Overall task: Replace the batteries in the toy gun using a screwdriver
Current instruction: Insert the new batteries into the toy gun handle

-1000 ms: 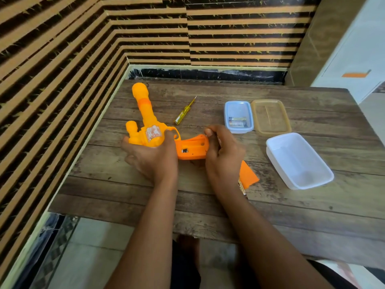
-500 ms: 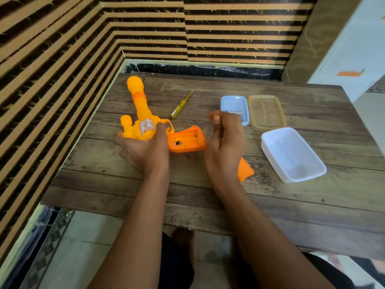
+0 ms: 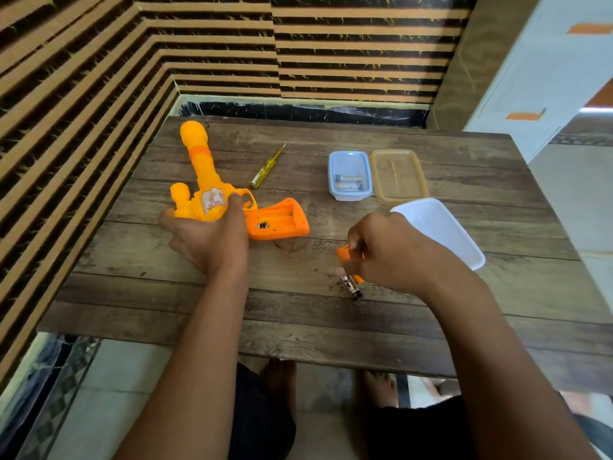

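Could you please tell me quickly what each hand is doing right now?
Left hand: grips the gun.
Right hand: curled, apparently pinching a battery.

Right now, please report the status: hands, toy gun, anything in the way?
Left hand grips toy gun; battery compartment open, looks empty. Right hand holds a battery beside the orange cover. Nothing blocks the compartment.

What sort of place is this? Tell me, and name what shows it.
Probably a room in a home rather than a workshop: a wooden table sits in a corner of striped wall, a white cabinet stands to the right, and bare feet rest on the floor below.
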Available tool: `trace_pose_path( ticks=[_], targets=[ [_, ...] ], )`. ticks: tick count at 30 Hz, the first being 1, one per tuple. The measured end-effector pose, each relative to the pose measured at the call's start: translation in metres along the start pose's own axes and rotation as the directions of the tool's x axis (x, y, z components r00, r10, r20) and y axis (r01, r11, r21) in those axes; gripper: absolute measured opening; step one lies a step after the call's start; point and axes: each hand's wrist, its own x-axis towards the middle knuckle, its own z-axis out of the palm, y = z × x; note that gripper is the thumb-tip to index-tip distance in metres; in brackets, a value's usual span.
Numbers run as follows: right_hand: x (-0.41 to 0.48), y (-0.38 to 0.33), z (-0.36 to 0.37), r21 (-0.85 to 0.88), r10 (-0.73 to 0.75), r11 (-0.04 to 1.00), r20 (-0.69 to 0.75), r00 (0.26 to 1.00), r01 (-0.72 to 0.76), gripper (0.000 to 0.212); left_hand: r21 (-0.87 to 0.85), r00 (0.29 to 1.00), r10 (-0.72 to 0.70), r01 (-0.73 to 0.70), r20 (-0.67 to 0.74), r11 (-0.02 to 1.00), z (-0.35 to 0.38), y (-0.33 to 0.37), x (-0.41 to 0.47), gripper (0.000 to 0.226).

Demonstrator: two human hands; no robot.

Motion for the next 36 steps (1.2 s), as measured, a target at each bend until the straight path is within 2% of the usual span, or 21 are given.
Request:
trace_pose_path(
  ticks=[8,13,17,20,23,26,29,31,33,36],
  targets=[
    [-0.014,-0.023,-0.004,-0.15,0.122,0.983,0.113,0.986,-0.104,0.051,0.016,1.0,0.01,-0.01,-0.004,1.0,0.0,-0.001,0.001,0.098],
    [-0.013,-0.025,0.002,-0.142,0.086,0.987,0.078,0.993,-0.074,0.036,0.019,1.0,-0.001,0.001,0.006,1.0,0.0,-0.001,0.001,0.101],
    [-0.006,-0.009,-0.002,0.049,0.047,0.998,-0.012,0.999,-0.047,0.025,0.024,1.0,-0.009,0.009,0.001,1.0,0.0,0.0,0.001,0.101],
    [0.0,-0.001,-0.004,0.252,-0.022,0.966,-0.161,0.987,0.063,0.026,0.017,1.0,-0.007,0.007,0.007,1.0,0.0,-0.001,0.001,0.1],
    [0.004,-0.001,-0.002,0.438,-0.062,0.882,-0.262,0.963,0.176,0.024,0.014,1.0,-0.011,0.011,0.012,1.0,0.0,0.0,0.001,0.1],
    [0.013,-0.004,0.005,0.563,-0.045,0.798,-0.302,0.952,0.216,0.02,0.017,1.0,-0.011,0.01,0.022,1.0,0.0,-0.001,0.001,0.1],
    [0.021,-0.012,0.012,0.694,-0.019,0.67,-0.34,0.94,0.264,0.016,0.005,0.999,0.007,-0.007,0.034,1.0,0.0,-0.003,0.001,0.1],
    [0.028,-0.021,0.016,0.742,-0.009,0.597,-0.373,0.928,0.304,0.015,0.013,0.999,0.018,-0.019,0.03,1.0,0.0,-0.003,0.002,0.1],
    [0.033,-0.031,0.022,0.741,-0.024,0.568,-0.421,0.907,0.359,0.016,0.029,1.0,0.018,-0.018,0.025,0.999,0.0,-0.002,0.002,0.1],
    [0.04,-0.042,0.03,0.659,-0.056,0.636,-0.479,0.876,0.402,0.011,0.033,0.999,0.022,-0.022,0.025,0.999,-0.001,-0.002,0.001,0.101]
  ],
)
